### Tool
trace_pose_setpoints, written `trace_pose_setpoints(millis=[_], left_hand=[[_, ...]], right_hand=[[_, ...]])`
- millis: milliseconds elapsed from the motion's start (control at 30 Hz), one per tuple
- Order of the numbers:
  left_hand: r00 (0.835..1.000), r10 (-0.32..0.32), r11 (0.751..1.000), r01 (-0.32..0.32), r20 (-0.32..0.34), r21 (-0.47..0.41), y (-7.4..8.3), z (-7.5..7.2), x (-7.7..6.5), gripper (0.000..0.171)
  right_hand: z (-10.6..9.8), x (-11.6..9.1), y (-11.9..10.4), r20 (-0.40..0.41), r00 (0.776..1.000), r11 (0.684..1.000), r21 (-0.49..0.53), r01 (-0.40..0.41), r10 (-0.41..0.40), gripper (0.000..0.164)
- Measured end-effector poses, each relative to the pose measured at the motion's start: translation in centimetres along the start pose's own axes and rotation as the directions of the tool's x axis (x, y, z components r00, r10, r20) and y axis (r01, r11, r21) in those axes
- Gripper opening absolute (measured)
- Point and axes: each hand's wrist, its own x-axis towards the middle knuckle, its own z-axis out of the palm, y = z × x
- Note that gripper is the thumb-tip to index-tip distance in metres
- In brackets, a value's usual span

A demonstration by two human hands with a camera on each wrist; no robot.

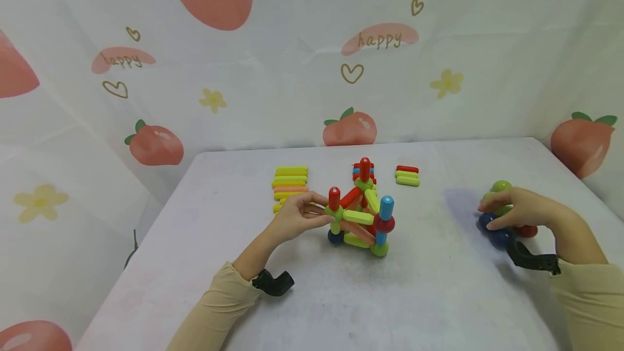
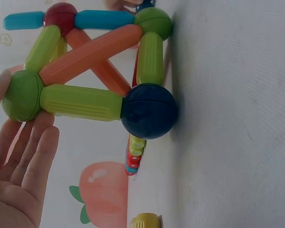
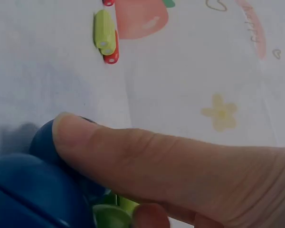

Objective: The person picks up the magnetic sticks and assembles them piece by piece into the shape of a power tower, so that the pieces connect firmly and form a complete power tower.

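Note:
A building-toy frame of coloured rods and balls stands on the table, with red rods (image 1: pixel 334 198) and a light blue rod (image 1: pixel 387 208) pointing up. My left hand (image 1: pixel 303 213) holds a green ball (image 2: pixel 23 96) at its upper left corner, thumb on one side and fingers on the other. Below that ball, a yellow-green rod (image 2: pixel 80 102) runs to a dark blue ball (image 2: pixel 149 111) at the base. My right hand (image 1: pixel 533 213) is over a cluster of loose balls at the right, thumb and fingertips at a dark blue ball (image 1: pixel 486 222). Green balls (image 1: pixel 502 184) are partly hidden by this hand.
Yellow and orange rods (image 1: pixel 291 179) lie in a column behind the left hand. Red and blue rods are partly hidden behind the frame. A short stack of rods (image 1: pixel 407 175) lies further right. A red ball (image 1: pixel 526 231) sits by the right wrist. A printed cloth backs the table (image 1: pixel 429 297).

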Motion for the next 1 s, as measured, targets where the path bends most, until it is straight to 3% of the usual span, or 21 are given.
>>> trace_pose_setpoints(millis=[100,200,333,467,567,767,867,1000], left_hand=[[1.0,0.003,1.0,-0.003,0.003,-0.006,0.0,0.1,0.1,0.033],[1.0,0.003,1.0,-0.003,0.003,-0.009,0.0,0.1,0.1,0.033],[1.0,0.002,1.0,-0.002,0.005,-0.008,0.1,0.3,0.2,0.034],[1.0,0.006,1.0,-0.005,0.01,-0.008,0.1,0.5,0.3,0.035],[1.0,0.007,1.0,-0.007,0.013,-0.009,0.2,0.6,0.4,0.035],[1.0,-0.004,1.0,0.004,0.016,-0.011,0.1,0.8,0.5,0.035],[1.0,-0.008,1.0,0.008,0.015,-0.016,0.0,0.7,0.6,0.035],[1.0,-0.011,1.0,0.012,0.016,-0.021,0.0,0.7,0.6,0.035]], right_hand=[[0.0,0.2,-0.5,0.0,1.0,1.0,0.014,-0.007,0.007,0.039],[-0.3,0.5,-1.7,-0.067,0.998,1.0,0.014,0.0,0.001,0.041],[-0.7,1.3,-4.6,-0.19,0.982,0.999,0.049,0.021,-0.011,0.045],[-0.9,2.2,-8.4,-0.276,0.961,0.983,0.179,0.04,0.011,0.049],[-0.9,2.8,-11.1,-0.342,0.94,0.955,0.277,0.102,-0.001,0.048],[-0.5,4.4,-15.3,-0.443,0.892,0.882,0.38,0.278,-0.09,0.039],[-0.4,5.3,-16.9,-0.458,0.879,0.841,0.418,0.344,-0.132,0.037],[-0.2,6.5,-18.1,-0.459,0.876,0.819,0.44,0.369,-0.148,0.038]])
